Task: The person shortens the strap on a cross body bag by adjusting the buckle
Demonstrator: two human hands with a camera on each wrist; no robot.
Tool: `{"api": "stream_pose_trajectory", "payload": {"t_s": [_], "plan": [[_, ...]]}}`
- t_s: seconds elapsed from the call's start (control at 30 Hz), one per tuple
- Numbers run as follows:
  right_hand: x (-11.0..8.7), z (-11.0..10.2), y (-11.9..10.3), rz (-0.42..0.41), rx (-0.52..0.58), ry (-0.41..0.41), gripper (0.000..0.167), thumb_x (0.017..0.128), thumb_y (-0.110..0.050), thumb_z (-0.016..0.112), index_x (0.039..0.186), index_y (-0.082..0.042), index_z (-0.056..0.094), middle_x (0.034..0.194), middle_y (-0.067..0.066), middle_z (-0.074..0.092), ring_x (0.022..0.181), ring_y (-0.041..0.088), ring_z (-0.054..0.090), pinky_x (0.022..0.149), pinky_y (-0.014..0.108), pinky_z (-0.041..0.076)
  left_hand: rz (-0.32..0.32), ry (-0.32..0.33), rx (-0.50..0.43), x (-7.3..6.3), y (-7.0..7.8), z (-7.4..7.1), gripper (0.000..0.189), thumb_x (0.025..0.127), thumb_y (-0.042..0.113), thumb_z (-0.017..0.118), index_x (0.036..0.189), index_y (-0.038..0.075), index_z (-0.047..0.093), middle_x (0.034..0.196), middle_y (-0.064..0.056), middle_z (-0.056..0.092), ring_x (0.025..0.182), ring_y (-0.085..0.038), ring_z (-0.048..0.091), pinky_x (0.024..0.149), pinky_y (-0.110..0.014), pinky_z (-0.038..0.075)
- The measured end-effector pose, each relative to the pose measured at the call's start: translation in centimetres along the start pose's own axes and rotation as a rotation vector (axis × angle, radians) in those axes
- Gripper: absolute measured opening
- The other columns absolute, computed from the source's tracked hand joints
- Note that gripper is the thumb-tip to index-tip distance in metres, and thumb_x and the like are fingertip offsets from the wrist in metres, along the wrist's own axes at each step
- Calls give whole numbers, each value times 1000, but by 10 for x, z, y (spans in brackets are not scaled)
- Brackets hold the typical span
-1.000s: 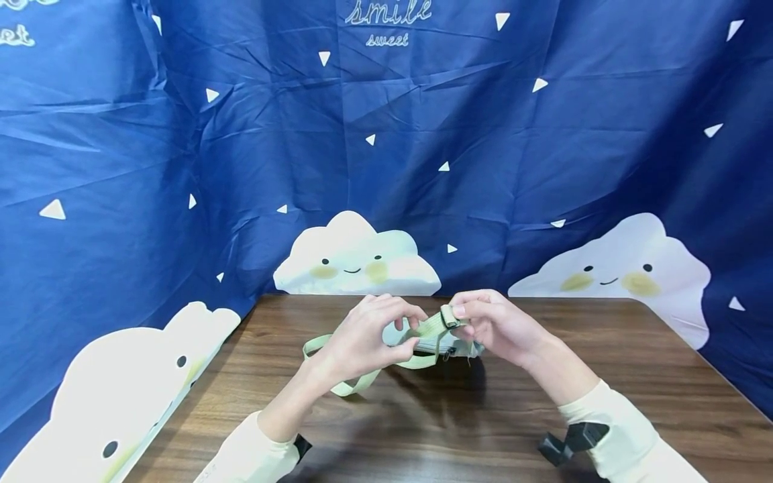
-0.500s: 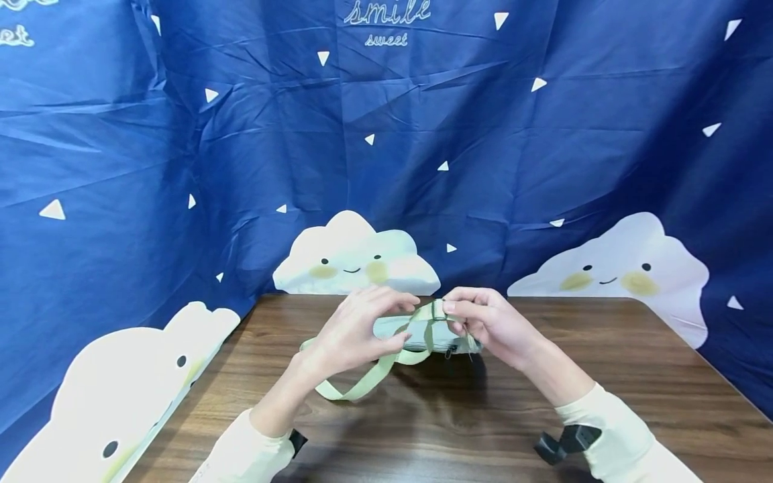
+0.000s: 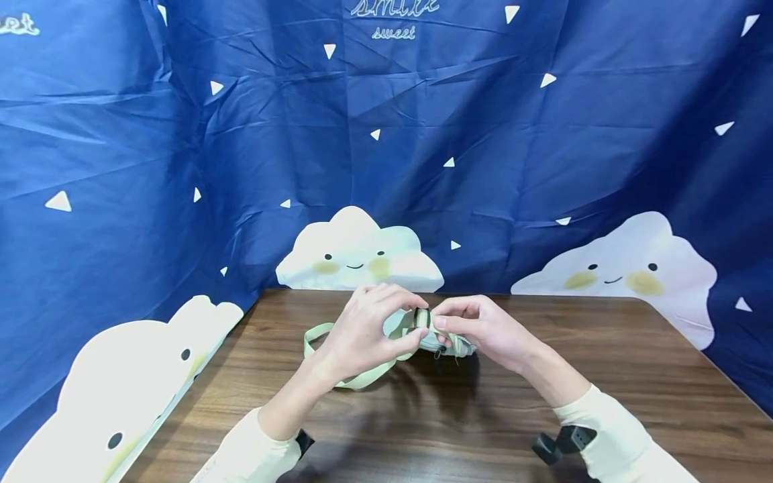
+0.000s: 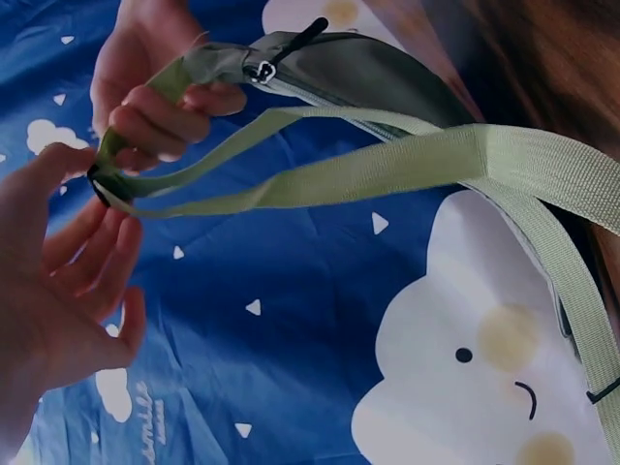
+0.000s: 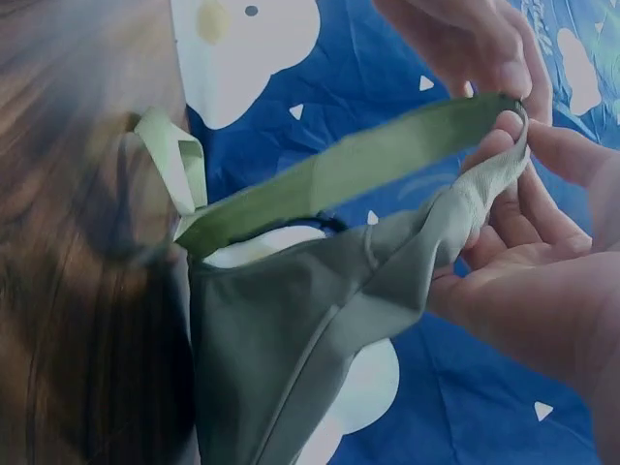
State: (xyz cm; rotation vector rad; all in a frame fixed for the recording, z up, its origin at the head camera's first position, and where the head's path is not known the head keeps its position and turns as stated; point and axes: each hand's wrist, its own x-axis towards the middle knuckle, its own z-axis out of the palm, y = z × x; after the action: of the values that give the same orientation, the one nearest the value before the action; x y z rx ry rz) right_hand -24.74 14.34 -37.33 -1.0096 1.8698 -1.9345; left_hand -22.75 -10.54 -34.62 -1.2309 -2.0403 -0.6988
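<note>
A small grey-green zippered bag (image 5: 281, 349) is lifted at one end, its black zip pull (image 4: 308, 41) visible in the left wrist view. Its pale green webbing strap (image 4: 378, 170) loops off to the left and partly onto the table. My left hand (image 3: 365, 330) pinches the black strap buckle (image 3: 422, 317) between thumb and fingertips, its other fingers spread. Close beside it, my right hand (image 3: 486, 329) grips the strap between the buckle and the bag's end, thumb on top and fingers curled beneath. Behind my left hand, part of the bag is hidden in the head view.
The bag and hands are over a dark wood-grain table (image 3: 580, 376). A blue curtain (image 3: 386, 161) printed with white clouds and triangles hangs along its back and left side. Both sleeves carry black wrist mounts (image 3: 564, 444).
The buckle has come left and slightly down with my right hand. My left thumb and fingers, apart from it before, now close on the buckle. The view has shifted slightly.
</note>
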Motion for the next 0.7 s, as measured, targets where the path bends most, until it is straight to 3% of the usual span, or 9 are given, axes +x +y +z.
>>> {"api": "stream_pose_trajectory", "payload": {"t_s": [0.13,0.3,0.53,0.7], "plan": [[-1,3,0,12,-36,0,13,100,-8,63,104,2,70,80,7,63,72,16,57,59,25,43,-1,7,-14,-3,0,-2,25,86,25,78,109,18,71,102,15,66,99,-4,57,91,-34,38],[-2,12,0,-16,-85,3,13,100,-8,64,104,4,69,79,9,63,69,16,55,57,26,43,3,-35,-46,-9,1,-3,25,89,29,79,111,20,72,101,16,66,98,-6,58,94,-35,39],[-5,20,-1,-39,-25,1,19,104,-9,57,111,7,66,88,14,64,84,23,59,74,28,48,-13,-11,-62,-14,3,-12,34,90,31,80,120,17,73,110,13,70,106,-3,60,99,-31,39],[-8,23,-2,-57,-37,25,17,101,-7,60,111,6,67,89,14,66,89,24,61,81,30,50,-17,-9,-100,-15,3,-18,34,91,29,80,121,16,72,116,13,70,110,-4,61,100,-33,40]]}}
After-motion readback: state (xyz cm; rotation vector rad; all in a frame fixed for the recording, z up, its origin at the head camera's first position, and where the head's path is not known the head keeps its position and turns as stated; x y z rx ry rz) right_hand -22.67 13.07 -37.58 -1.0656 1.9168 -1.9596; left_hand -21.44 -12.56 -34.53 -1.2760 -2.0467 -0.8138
